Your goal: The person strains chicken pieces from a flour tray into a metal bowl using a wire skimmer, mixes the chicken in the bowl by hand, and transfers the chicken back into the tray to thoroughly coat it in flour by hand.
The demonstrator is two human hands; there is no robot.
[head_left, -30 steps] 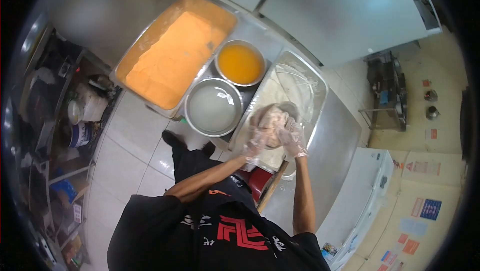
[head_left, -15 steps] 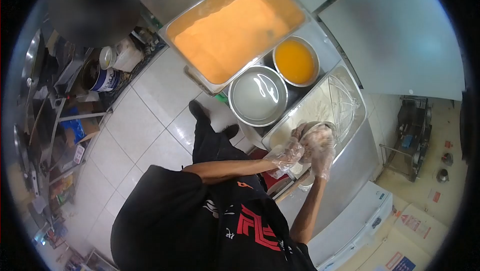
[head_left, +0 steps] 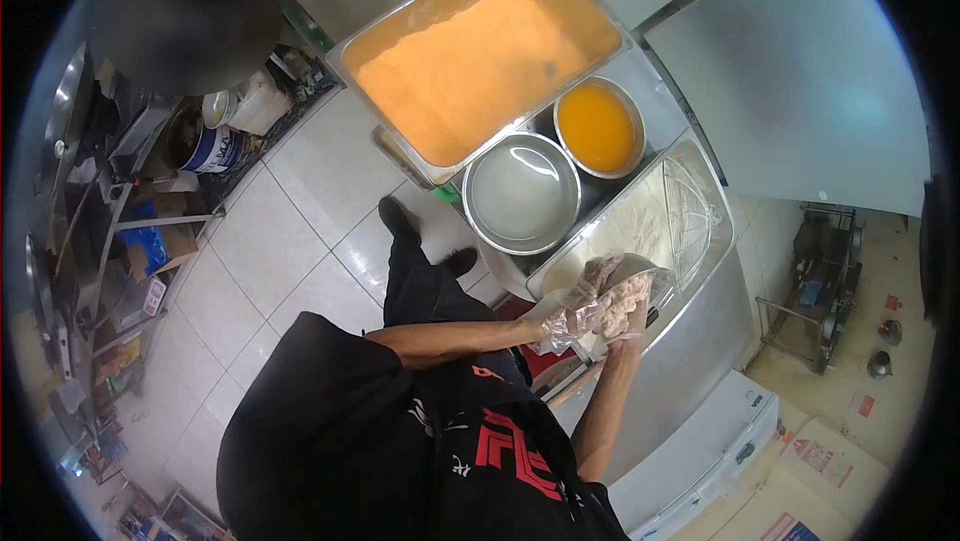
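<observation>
Both of my hands are in clear plastic gloves, close together over the near end of a metal tray [head_left: 718, 166] of white flour or batter. My left hand [head_left: 572, 323] is closed against a small metal bowl [head_left: 628, 267], with its fingers partly hidden by the crumpled glove. Pale pinkish food [head_left: 622, 305], like raw meat, lies in my right hand [head_left: 634, 325], beside the bowl. Behind them in the tray rests a wire basket [head_left: 688, 216]. Left of the tray stand a bowl of cloudy liquid [head_left: 520, 193] and a bowl of orange liquid [head_left: 598, 129].
A large metal tray of orange powder [head_left: 470, 66] stands beyond the bowls. Shelves with buckets [head_left: 212, 149] line the left side over a tiled floor [head_left: 290, 211]. At the right are a steel counter [head_left: 690, 316] and a white chest freezer [head_left: 700, 451].
The bowl has tipped and the pinkish food now shows more clearly in my right hand. That hand has turned and moved slightly down. The view has shifted a little.
</observation>
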